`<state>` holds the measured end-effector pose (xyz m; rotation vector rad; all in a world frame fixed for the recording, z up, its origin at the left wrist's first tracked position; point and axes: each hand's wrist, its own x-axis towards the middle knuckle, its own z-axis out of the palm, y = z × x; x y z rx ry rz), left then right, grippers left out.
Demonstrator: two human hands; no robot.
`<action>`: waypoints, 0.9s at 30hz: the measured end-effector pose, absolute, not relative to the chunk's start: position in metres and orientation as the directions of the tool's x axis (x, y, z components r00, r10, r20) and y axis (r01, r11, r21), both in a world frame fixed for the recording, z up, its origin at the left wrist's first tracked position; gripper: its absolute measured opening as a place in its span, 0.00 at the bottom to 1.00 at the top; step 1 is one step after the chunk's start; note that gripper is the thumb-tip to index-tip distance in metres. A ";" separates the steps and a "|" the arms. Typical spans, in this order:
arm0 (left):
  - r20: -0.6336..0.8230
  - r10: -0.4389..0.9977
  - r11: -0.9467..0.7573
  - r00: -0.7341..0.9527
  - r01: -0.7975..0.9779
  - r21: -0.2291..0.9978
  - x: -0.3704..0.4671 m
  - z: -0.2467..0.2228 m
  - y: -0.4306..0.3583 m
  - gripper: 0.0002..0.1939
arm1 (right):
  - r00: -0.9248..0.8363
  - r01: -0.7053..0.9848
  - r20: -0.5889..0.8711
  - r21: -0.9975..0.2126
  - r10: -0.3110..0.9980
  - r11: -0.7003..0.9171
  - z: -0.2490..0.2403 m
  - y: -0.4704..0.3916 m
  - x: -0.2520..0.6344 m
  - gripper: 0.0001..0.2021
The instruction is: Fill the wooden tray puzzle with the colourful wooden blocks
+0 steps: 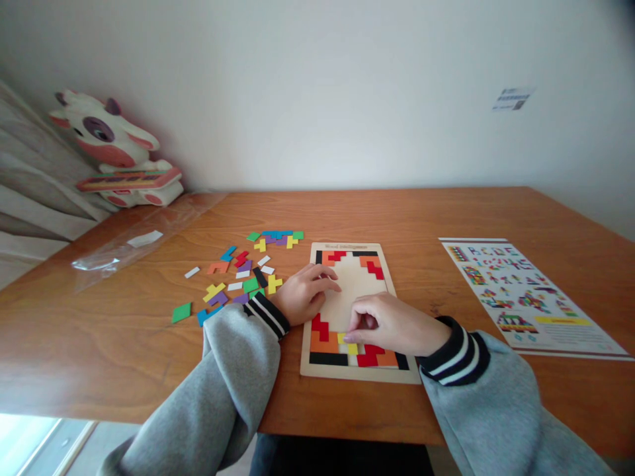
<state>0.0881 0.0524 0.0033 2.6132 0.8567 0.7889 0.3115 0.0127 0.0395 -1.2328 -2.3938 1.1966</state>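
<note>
A wooden puzzle board (pixel 354 286) lies in front of me, with red, orange and black pieces along its inner edges and bare wood in the middle. My right hand (pixel 391 322) reaches over its lower right part, thumb and fingers pinched at a yellow puzzle piece (pixel 348 346). That piece is in the lower part of the board, between an orange piece (pixel 325 344) and a red piece (pixel 368 359). Across the board's left edge rests my left hand (pixel 305 292), its fingers loosely stretched over the board and apparently holding nothing.
Several loose coloured pieces (pixel 251 285) are scattered left of the board. At the right lies a printed pattern sheet (pixel 533 297). A clear plastic bag (pixel 143 239) and a cow toy with a keyboard (pixel 119 158) are at the back left, near a wall (pixel 337 99).
</note>
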 end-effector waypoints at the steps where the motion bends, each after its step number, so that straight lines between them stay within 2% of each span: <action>1: 0.411 0.612 -0.786 0.676 0.460 0.414 0.088 0.003 0.052 0.21 | -0.629 0.597 -0.188 -0.739 0.754 0.313 0.040 0.013 0.312 0.12; 7: 0.417 0.609 -0.789 0.675 0.457 0.412 0.087 0.001 0.053 0.21 | -0.615 0.581 -0.222 -0.776 0.757 0.245 0.038 0.014 0.312 0.14; 15: 0.409 0.607 -0.789 0.681 0.456 0.411 0.088 0.002 0.053 0.21 | -0.664 0.573 -0.240 -0.772 0.708 0.276 0.038 0.014 0.316 0.17; 22: 0.419 0.599 -0.796 0.683 0.453 0.401 0.088 0.001 0.053 0.20 | -0.742 0.462 -0.056 -0.764 0.668 0.450 0.034 0.017 0.313 0.17; 27: 0.412 0.602 -0.794 0.683 0.459 0.400 0.087 0.000 0.054 0.20 | -0.764 0.466 -0.037 -0.722 0.644 0.511 0.031 0.019 0.312 0.16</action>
